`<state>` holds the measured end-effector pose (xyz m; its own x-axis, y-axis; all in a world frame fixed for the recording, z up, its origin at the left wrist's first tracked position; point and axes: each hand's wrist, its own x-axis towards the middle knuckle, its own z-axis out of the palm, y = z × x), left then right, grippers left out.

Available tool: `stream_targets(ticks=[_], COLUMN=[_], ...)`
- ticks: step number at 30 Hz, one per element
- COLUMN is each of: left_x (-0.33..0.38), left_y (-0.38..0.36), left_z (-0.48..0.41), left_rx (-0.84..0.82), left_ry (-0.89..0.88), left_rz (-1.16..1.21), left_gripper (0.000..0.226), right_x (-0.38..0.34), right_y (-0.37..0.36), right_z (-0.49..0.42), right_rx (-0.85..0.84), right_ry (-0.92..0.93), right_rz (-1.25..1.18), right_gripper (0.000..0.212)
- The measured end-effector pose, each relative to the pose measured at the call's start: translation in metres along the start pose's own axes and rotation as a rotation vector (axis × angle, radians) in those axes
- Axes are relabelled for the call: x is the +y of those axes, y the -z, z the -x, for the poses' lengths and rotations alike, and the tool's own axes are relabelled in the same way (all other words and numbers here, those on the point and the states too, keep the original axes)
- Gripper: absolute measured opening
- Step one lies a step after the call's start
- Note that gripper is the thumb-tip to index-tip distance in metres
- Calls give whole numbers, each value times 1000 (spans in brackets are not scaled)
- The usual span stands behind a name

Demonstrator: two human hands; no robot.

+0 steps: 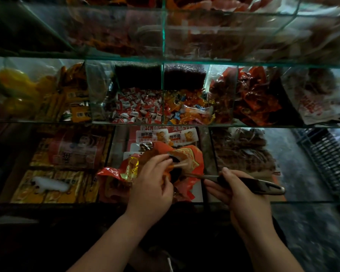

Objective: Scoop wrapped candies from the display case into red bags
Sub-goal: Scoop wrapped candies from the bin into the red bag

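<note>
Yellow packets (53, 185): flat in the lowest tier's left bin, well apart from my hands.
Red-and-white candies (137, 107): heaped in the middle tier's bin, above and behind my left hand, untouched.
Orange candies (185, 110): in the next bin to the right, a glass divider (162, 93) between the two heaps.
Red bag (192, 156): crumpled, with gold print, held over the lowest tier's middle bin, its mouth facing up towards me.
My left hand (151, 183): fingers closed, pinching the bag's rim to keep the mouth open.
Scoop (243, 182): dark handle with a metal shaft; its front end reaches into the bag's mouth, and the bowl's contents I cannot tell.
My right hand (241, 195): fingers wrapped tight around the scoop's handle, thumb on top.
Black crate (328, 154): on the floor, far right.
</note>
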<state>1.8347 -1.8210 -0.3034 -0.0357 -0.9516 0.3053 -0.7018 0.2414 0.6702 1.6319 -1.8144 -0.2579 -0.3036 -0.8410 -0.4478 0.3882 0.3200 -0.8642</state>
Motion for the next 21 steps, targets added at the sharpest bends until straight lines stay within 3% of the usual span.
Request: stream_targets(ticks=[6, 9, 14, 18, 21], left_x=[-4, -7, -3, -1, 5], left_y=[-17, -20, -17, -10, -2], left_z=[-15, -20, -11, -12, -30], left_rx=[-206, -237, -85, 53, 131], left_ry=[234, 236, 144, 46, -67], left_rz=[-149, -205, -151, -111, -110], left_gripper=[62, 62, 49, 40, 38], right_x=[-21, -31, -43, -51, -58], right_y=[6, 8, 10, 9, 8], right_z=[18, 27, 41, 50, 51], right_rx=[-66, -148, -239, -298, -310], right_ry=[44, 37, 44, 67, 87], right_rz=[-5, -5, -18, -52, -94], right_gripper=[12, 22, 36, 18, 16])
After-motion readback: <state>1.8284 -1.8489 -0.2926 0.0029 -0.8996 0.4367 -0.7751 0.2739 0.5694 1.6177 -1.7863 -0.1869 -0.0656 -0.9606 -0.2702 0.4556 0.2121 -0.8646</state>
